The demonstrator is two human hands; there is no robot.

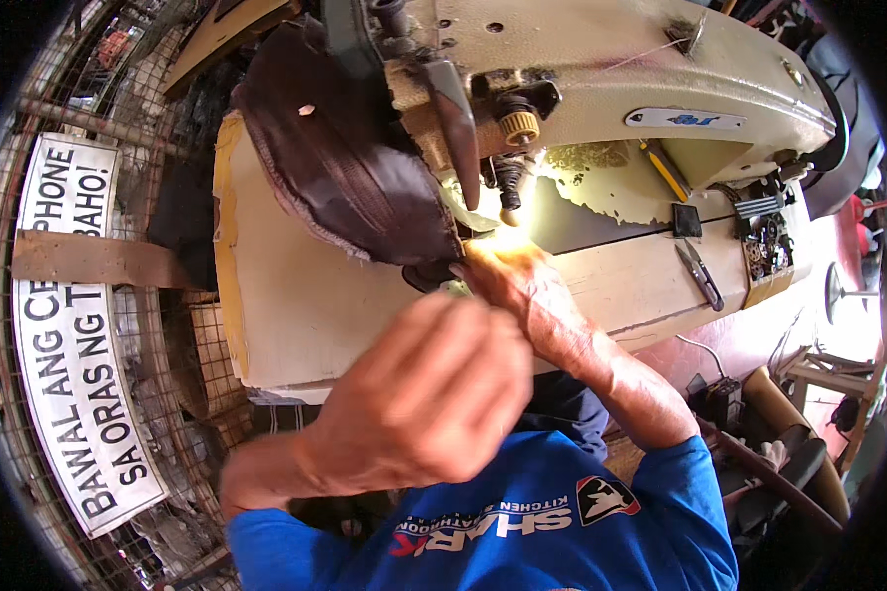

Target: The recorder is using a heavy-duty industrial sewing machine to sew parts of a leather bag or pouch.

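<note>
A dark brown leather piece (340, 148) with a stitched seam and rough edges lies at the sewing machine (601, 69), its lower corner close to the lit needle area. My right hand (512, 281) grips that corner with thumb and fingers, just below the presser parts; the bright lamp washes out some of its fingertips. Raised nearer to me, my left hand (424, 389) is closed with curled fingers and slightly blurred. Whatever it may hold is hidden behind the knuckles. The left hand overlaps the right wrist area in the picture, in front of the table edge.
On the pale machine table (296, 315) lie thread snips (700, 276), a small black block (686, 220) and a yellow-handled tool (666, 169). A tray of metal parts (767, 236) stands at the right end. Wire mesh with a printed sign (84, 335) rises at the left.
</note>
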